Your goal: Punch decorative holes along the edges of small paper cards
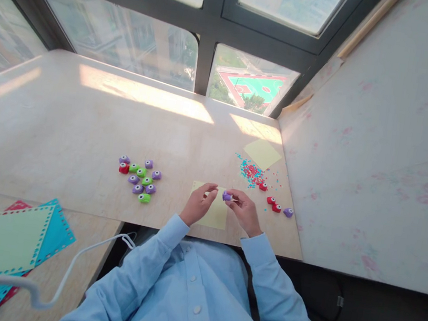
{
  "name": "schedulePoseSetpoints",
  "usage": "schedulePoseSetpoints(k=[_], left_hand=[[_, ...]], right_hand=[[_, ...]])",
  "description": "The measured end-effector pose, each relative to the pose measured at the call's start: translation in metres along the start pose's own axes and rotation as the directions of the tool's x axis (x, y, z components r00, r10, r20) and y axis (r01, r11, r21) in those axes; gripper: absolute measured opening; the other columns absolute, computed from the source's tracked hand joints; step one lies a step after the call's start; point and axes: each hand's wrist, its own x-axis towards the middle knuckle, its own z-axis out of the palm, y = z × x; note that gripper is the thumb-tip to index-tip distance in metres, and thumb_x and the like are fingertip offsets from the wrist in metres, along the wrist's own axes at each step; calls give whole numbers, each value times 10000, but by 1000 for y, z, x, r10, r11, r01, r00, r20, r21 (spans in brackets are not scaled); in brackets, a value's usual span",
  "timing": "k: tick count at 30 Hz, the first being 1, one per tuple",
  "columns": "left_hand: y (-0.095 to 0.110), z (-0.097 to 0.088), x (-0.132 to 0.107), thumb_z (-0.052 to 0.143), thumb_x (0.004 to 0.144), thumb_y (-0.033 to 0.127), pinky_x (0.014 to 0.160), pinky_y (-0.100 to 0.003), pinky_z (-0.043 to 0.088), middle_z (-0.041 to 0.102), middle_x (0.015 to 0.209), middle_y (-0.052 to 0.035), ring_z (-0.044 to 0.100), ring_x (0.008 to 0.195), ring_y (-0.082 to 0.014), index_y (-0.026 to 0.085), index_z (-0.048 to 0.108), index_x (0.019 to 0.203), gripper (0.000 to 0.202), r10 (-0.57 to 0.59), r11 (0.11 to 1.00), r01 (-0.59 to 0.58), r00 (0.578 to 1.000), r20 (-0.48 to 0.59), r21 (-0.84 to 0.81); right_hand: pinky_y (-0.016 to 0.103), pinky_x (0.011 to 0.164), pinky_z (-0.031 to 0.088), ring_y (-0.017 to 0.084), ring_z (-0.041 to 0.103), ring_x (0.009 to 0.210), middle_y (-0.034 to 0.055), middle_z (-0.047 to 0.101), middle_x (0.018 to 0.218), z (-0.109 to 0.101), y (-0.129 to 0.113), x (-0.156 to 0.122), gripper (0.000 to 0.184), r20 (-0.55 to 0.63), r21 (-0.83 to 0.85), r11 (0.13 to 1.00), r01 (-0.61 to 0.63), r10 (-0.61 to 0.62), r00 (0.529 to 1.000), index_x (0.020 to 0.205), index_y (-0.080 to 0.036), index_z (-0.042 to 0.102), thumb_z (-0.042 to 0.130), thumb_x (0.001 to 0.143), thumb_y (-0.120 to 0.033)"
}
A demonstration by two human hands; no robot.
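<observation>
My right hand (pixel 245 207) pinches a small purple craft punch (pixel 227 196) above the table. Facing it, my left hand (pixel 201 201) holds nothing, its fingers loosely bent and apart from the thumb. A pale yellow sheet of paper (pixel 214 218) lies flat beneath both hands, partly covered by them. A few small holes seem to run along its upper left edge. To the right rest two red punches close together (pixel 273 204) and one purple punch (pixel 288 212). Another red punch (pixel 263 186) sits at the edge of a pile of red and blue paper bits (pixel 252 174).
Several purple, green and red punches (pixel 141 172) stand left of my hands. A second yellow sheet (pixel 262 153) lies near the wall (pixel 374 178). Punched coloured sheets (pixel 8 232) are stacked at lower left, with a white cable (pixel 70 273) crossing there. Windows (pixel 135 43) line the back.
</observation>
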Motion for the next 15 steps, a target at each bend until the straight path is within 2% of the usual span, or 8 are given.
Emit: schedulePoseSetpoints(k=[2,3,5,6,9,12,15], left_hand=[[4,-7,-4,548,894,488,711,-332,551,698,1055,-110,688,894,-217,171,626,1126,400,-166,950,201,974,156,-241],[5,-10,-6,589,859,538,664,-303,539,698,1030,-107,691,831,-200,166,628,1120,456,-204,902,280,948,246,-330],[6,-16,-9,692,778,560,638,-269,521,697,974,-89,680,748,-162,158,633,1104,521,-219,810,372,909,354,-454],[5,-19,-11,739,742,544,642,-259,517,696,939,-77,671,722,-144,154,637,1090,533,-221,774,390,905,365,-499],[3,-27,-16,820,685,446,677,-251,521,699,882,-57,661,704,-121,142,650,1050,504,-253,698,416,905,342,-583],[0,-37,-21,847,659,341,742,-282,537,715,909,-65,684,754,-143,140,639,1044,482,-297,652,429,903,309,-626],[-5,-48,-24,860,618,278,810,-336,541,725,949,-68,710,862,-200,163,578,1016,501,-328,680,335,934,138,-651]], right_hand=[[335,820,537,211,644,1004,58,702,1102,7,-7,0,253,77,11,998,66,-66,995,1005,-259,736,711,757,-304],[333,817,535,210,642,1016,54,704,1102,12,-10,1,242,113,16,995,95,-96,989,1008,-269,740,704,771,-301],[329,813,531,207,640,1025,50,712,1094,20,-13,2,228,159,5,990,140,-139,977,1013,-281,744,695,791,-296],[328,807,531,204,645,1011,49,716,1089,24,-14,3,232,169,-6,988,151,-148,974,1022,-283,742,695,796,-297],[338,799,541,197,667,953,53,721,1102,35,-11,4,319,191,3,990,142,-140,972,1118,-281,709,698,801,-317],[357,834,547,206,671,996,66,707,1155,40,-7,4,393,199,30,991,129,-133,971,1190,-274,668,696,803,-335],[351,830,550,211,661,1026,78,694,1170,38,-4,2,368,144,-11,992,124,-121,982,1156,-260,675,693,798,-342]])
